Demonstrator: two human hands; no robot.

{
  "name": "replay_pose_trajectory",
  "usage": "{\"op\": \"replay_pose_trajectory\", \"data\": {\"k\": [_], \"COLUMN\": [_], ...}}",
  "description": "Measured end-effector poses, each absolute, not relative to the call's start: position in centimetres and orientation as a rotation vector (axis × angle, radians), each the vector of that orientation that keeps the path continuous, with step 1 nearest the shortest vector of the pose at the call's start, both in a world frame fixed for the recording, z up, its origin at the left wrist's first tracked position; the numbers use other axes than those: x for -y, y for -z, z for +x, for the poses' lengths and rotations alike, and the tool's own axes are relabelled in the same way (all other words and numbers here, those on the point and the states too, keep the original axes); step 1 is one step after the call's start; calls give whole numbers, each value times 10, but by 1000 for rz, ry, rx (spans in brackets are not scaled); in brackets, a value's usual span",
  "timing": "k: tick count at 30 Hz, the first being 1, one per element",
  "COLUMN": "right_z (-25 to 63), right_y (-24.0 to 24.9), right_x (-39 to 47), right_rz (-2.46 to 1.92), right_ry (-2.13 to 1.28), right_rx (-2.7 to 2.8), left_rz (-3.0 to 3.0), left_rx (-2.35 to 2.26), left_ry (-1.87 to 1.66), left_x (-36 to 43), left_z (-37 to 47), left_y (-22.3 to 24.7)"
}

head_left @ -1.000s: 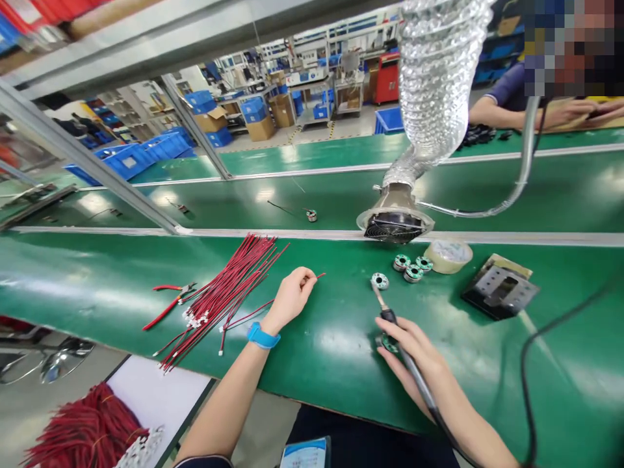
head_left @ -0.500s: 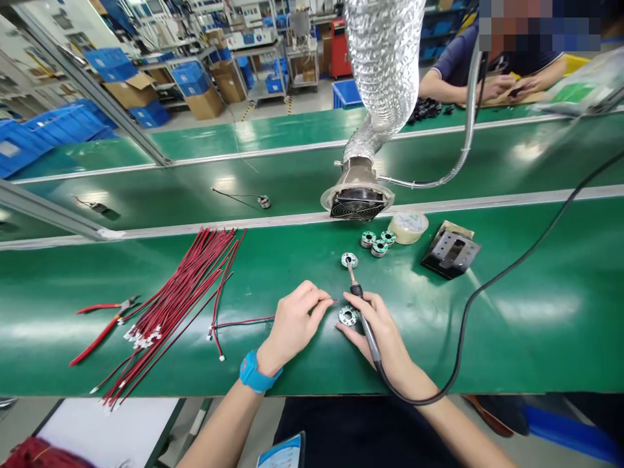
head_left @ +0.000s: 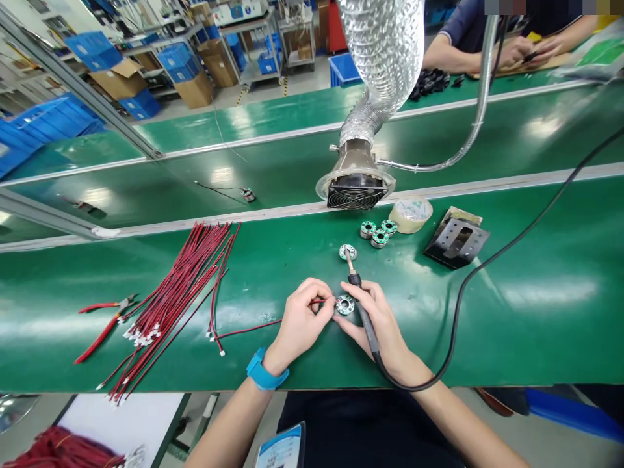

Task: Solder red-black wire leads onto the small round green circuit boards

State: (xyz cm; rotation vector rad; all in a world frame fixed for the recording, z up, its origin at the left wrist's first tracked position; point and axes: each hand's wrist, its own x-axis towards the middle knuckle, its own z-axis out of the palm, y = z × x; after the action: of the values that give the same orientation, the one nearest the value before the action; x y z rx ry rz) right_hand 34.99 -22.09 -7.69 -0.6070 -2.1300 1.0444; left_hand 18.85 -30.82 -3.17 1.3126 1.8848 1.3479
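Observation:
My left hand (head_left: 306, 318) pinches a red and black wire (head_left: 251, 329) close to its end, right beside a small ring-shaped circuit board part (head_left: 345, 305). My right hand (head_left: 379, 325) is closed around a soldering iron (head_left: 366, 323), and its thumb and forefinger reach to either side of that ring part. The iron's tip points away from me, over another ring part (head_left: 348, 251); whether it touches cannot be told. Three more ring parts (head_left: 380, 238) stand together behind, near a roll of clear tape (head_left: 411, 215).
A bundle of red wires (head_left: 185, 292) with white connectors lies left, beside red-handled cutters (head_left: 104, 325). A fume extractor hose (head_left: 361, 162) hangs over the bench's back. A metal iron stand (head_left: 457, 238) sits right; the iron's black cable (head_left: 461, 318) loops across. A co-worker's hands (head_left: 526, 53) are opposite.
My left hand has brought the wire end right, up against the near ring part. The right hand still grips the soldering iron, its fingers now nearer the ring. The camera view has shifted slightly.

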Motion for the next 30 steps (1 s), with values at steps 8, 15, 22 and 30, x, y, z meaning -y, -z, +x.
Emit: {"op": "replay_pose_trajectory", "data": {"k": [8,15,22,30], "right_z": [351,345,356,401], "right_y": [72,74,65,55], "right_x": [218,220,216,233], "right_rz": [-448,-560,-510,-655], "right_ry": [-1211,-1190,-1155,-809], "right_rx": [2150,2076,2038,1829], "left_rz": [1276,1364,1368,1401], "left_rx": [-1894,-1875,-1843,-1898], "left_ry": [-1392,-1282,-1237,-1259], "left_x": [311,302,297,298], "left_z": [185,191,194,196], "left_y": [30,26,31,35]}}
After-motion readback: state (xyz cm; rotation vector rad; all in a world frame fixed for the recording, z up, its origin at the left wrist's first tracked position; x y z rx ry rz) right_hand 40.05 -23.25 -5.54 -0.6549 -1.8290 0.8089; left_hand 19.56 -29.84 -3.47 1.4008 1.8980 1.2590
